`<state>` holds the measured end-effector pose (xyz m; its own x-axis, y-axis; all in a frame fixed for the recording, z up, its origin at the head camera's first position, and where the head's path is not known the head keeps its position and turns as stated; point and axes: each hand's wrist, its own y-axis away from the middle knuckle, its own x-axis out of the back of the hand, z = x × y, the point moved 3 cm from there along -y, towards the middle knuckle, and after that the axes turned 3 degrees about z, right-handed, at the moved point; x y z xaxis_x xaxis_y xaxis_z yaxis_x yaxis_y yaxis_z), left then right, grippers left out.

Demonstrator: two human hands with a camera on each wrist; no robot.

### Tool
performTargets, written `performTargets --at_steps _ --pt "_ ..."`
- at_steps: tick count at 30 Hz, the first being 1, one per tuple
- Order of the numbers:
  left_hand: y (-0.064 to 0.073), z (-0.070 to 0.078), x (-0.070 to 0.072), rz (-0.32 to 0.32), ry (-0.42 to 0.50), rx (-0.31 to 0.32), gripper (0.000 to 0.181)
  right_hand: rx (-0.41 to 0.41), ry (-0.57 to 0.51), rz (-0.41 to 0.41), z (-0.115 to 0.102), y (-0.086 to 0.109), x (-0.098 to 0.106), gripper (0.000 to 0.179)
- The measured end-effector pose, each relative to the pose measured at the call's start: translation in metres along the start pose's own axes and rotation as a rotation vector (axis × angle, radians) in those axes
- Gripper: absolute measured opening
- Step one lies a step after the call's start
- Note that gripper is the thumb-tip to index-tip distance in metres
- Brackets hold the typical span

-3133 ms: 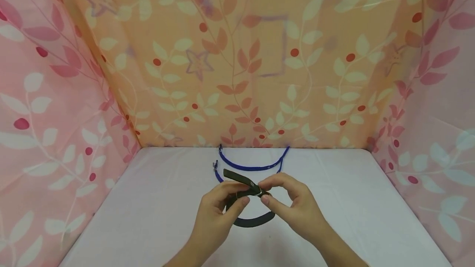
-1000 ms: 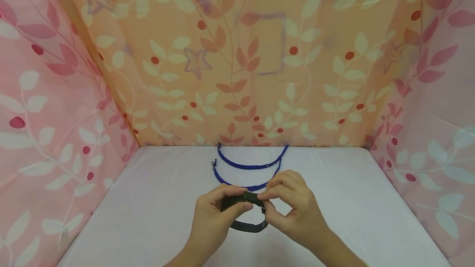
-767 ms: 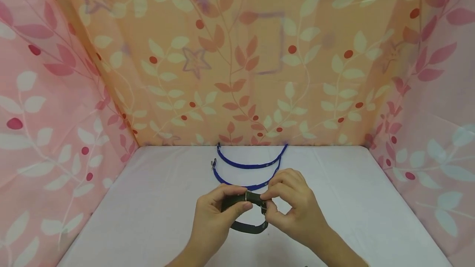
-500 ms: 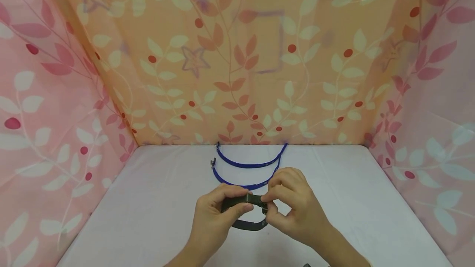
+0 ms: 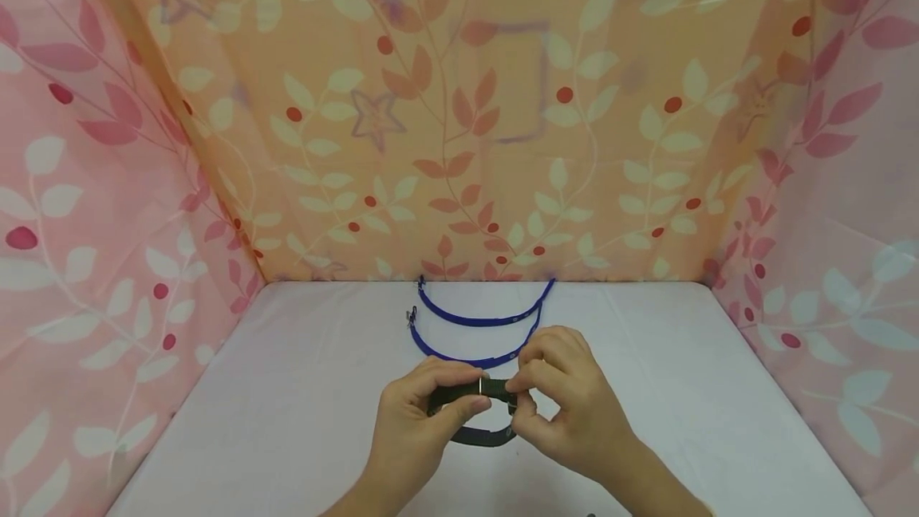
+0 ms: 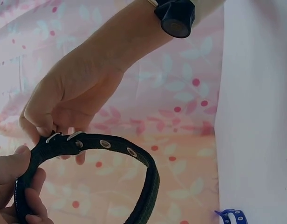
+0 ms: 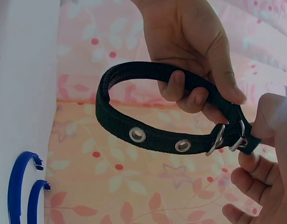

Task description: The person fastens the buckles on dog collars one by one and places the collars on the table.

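Note:
A dark green webbing dog collar (image 5: 483, 436) is held up in a closed loop above the white table. My left hand (image 5: 420, 413) grips its band, thumb on the near side and fingers behind. My right hand (image 5: 570, 397) pinches the collar's short end beside the buckle (image 7: 239, 137), where the strap passes through. A D-ring (image 7: 215, 140) sits next to the buckle, and metal eyelets (image 7: 137, 134) line the band. The left wrist view also shows the loop and the eyelets. In the head view the fingers partly hide the buckle.
Two blue collars (image 5: 477, 321) lie curved at the back of the white table (image 5: 287, 421), their metal ends to the left. Patterned cloth walls (image 5: 459, 182) enclose the back and sides. A small dark object (image 5: 591, 515) just shows at the bottom edge.
Three seconds ago the strap's loose end stuck out to the upper left; now it lies along the band. During the last second, a metal bar came into sight by my left fingertips.

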<state>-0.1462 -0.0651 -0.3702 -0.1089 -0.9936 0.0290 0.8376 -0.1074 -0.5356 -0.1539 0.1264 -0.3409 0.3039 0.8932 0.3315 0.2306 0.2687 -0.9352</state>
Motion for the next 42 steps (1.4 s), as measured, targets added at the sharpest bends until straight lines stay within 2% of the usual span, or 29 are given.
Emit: performTargets --at_steps 4,10,14,18,20,23,26,31,34,39,42 --pt "-0.002 0.001 0.0 -0.007 -0.047 0.004 0.024 0.031 -0.027 -0.022 0.001 -0.003 0.0 0.028" --pt "-0.005 0.001 0.001 -0.038 -0.097 0.073 0.024 0.016 -0.078 -0.051 0.004 -0.003 0.0 0.026" --pt "-0.007 0.002 0.005 -0.035 -0.08 0.07 0.024 -0.079 -0.123 -0.112 0.007 0.0 0.002 0.023" --pt "-0.009 0.003 0.01 -0.017 -0.072 0.027 0.026 -0.243 -0.132 -0.241 0.012 0.005 0.007 0.041" --pt "-0.01 0.004 0.012 -0.02 -0.062 -0.005 0.028 -0.309 -0.134 -0.306 0.015 0.007 0.009 0.044" --pt "-0.011 0.005 0.014 -0.035 -0.026 -0.059 0.03 -0.375 -0.149 -0.366 0.02 0.008 0.012 0.036" --pt "-0.011 0.005 0.016 -0.052 0.039 -0.08 0.031 -0.393 -0.183 -0.393 0.023 0.009 0.013 0.03" --pt "-0.012 0.005 0.019 -0.071 0.142 -0.065 0.03 -0.37 -0.223 -0.407 0.024 0.011 0.011 0.029" --pt "-0.013 0.006 0.022 -0.066 0.112 -0.078 0.03 -0.379 -0.186 -0.404 0.024 0.012 0.011 0.026" --pt "-0.015 0.008 0.033 -0.029 -0.052 -0.113 0.03 -0.418 -0.095 -0.38 0.025 0.015 0.016 0.024" --pt "-0.015 0.007 0.037 -0.015 -0.107 -0.1 0.028 -0.41 -0.082 -0.362 0.026 0.015 0.018 0.024"
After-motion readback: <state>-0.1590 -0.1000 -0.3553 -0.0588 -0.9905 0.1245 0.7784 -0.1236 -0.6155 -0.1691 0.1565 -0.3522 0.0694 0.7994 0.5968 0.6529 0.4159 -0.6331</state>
